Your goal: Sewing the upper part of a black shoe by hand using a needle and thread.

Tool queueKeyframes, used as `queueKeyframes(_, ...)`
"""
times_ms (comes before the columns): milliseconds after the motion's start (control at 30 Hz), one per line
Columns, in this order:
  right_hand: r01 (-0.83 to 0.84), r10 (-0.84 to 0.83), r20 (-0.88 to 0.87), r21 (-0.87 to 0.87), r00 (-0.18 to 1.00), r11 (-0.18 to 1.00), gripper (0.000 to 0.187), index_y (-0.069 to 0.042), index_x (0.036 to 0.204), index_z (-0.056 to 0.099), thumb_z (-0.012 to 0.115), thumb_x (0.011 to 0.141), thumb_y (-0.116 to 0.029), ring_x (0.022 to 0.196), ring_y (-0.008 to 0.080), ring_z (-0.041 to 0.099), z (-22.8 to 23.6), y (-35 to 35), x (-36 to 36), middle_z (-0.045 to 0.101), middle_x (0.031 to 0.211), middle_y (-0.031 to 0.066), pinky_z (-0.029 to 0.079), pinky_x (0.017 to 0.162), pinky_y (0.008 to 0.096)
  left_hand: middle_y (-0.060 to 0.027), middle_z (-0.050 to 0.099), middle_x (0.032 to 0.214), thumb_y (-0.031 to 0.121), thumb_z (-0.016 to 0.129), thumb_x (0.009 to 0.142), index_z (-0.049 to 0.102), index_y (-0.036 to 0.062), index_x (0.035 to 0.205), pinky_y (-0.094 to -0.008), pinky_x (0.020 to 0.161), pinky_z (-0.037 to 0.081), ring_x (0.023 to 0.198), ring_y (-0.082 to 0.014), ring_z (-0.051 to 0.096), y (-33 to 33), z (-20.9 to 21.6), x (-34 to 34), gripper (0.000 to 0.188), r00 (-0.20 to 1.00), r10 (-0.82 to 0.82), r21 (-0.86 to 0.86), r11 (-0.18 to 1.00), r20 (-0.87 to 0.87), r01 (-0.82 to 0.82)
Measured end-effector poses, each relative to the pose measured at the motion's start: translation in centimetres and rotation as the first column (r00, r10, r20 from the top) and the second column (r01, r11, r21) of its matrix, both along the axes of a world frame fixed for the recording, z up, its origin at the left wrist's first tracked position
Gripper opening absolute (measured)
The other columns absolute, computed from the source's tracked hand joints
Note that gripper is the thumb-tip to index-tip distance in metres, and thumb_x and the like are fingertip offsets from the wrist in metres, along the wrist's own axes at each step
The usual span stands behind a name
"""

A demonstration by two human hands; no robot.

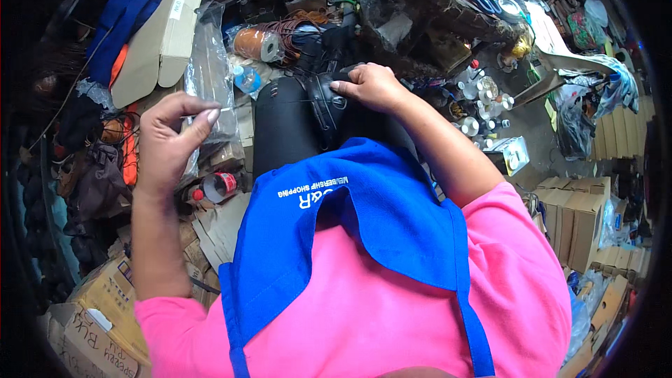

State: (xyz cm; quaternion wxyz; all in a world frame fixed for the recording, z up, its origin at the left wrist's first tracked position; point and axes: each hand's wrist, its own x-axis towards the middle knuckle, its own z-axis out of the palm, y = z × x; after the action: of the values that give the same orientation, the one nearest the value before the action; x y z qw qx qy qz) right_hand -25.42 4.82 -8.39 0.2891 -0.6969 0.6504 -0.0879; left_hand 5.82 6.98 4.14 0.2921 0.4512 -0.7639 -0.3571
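Between my knees rests a black, glossy item [326,103], perhaps a shoe or sandal, with small shiny fittings; its full shape is hard to make out against my dark trousers [276,122]. My right hand [374,87] grips its upper part, thumb lying along the near side. Raised off to the left of my lap is my left hand [178,126], thumb and forefinger pinched together. A tiny pale tip shows at those fingers, too small to name. A blue apron [280,203] covers my waist.
Left of my knees lie a blue-capped bottle [246,79], a red-labelled bottle [218,186] and a cardboard box [157,45]. An orange spool [257,45] sits beyond them. To the right are several small bottles [483,98], and a worn bench [455,10] holding tools stands ahead.
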Motion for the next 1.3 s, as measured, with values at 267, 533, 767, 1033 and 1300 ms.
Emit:
queueKeyframes(267,-0.038,0.035,-0.038,-0.098,0.999,0.994,0.047,-0.007,0.069,0.065,0.055,0.083,-0.05,0.085,0.0305,0.061,-0.5,0.9,0.1,0.064,0.078,0.0111,0.041,0.071,0.0442,-0.0021,0.051,0.072,0.019,0.053,0.092,0.056,0.0078,0.089,-0.026,0.063,0.041,0.066,-0.0118,0.049,0.3,-3.7,-2.7,0.012,0.452,0.233,0.349,0.917,-0.861,0.192)
queueKeyframes(533,-0.156,0.156,-0.003,-0.056,0.988,0.986,0.047,-0.008,0.087,0.067,0.05,0.086,-0.052,0.097,0.0295,0.058,-0.4,1.4,-0.6,0.064,0.094,0.01,0.04,0.079,0.0459,0.0001,0.041,0.064,0.026,0.05,0.095,0.049,0.0096,0.081,-0.0258,0.059,0.036,0.054,-0.0103,0.04,2.8,-3.2,6.6,0.022,0.612,0.217,0.34,0.936,-0.761,0.091)
queueKeyframes(767,-0.213,0.21,-0.04,-0.2,0.977,0.956,0.03,-0.003,0.086,0.062,0.072,0.073,-0.027,0.085,0.0313,0.056,0.6,4.2,-4.5,0.055,0.09,0.014,0.045,0.07,0.0416,-0.0149,0.059,0.111,0.022,0.063,0.086,0.056,-0.0025,0.111,-0.0333,0.092,0.043,0.103,-0.0203,0.057,0.6,-9.1,2.8,0.036,0.914,0.394,0.198,0.907,-0.094,-0.371)
queueKeyframes(1033,0.503,-0.491,0.146,-0.418,0.859,0.756,0.024,-0.006,0.083,0.062,0.061,0.084,-0.029,0.074,0.0308,0.063,-0.5,5.6,-7.4,0.063,0.076,0.0133,0.049,0.068,0.0394,-0.0105,0.063,0.101,0.024,0.055,0.092,0.055,0.0014,0.107,-0.0321,0.082,0.05,0.089,-0.0203,0.063,-1.2,-14.8,-12.8,0.027,0.692,0.487,0.835,0.434,-0.533,0.337)
queueKeyframes(1300,0.729,-0.519,0.664,-0.058,0.538,0.682,0.021,-0.005,0.085,0.054,0.051,0.095,-0.023,0.056,0.0069,0.054,-0.5,7.0,-11.1,0.061,0.066,0.0042,0.044,0.052,0.0209,-0.01,0.065,0.094,0.016,0.055,0.092,0.056,0.0014,0.098,-0.0337,0.08,0.053,0.085,-0.0184,0.065,-2.2,-15.0,-13.4,0.016,0.593,0.469,0.749,0.509,-0.655,0.424)
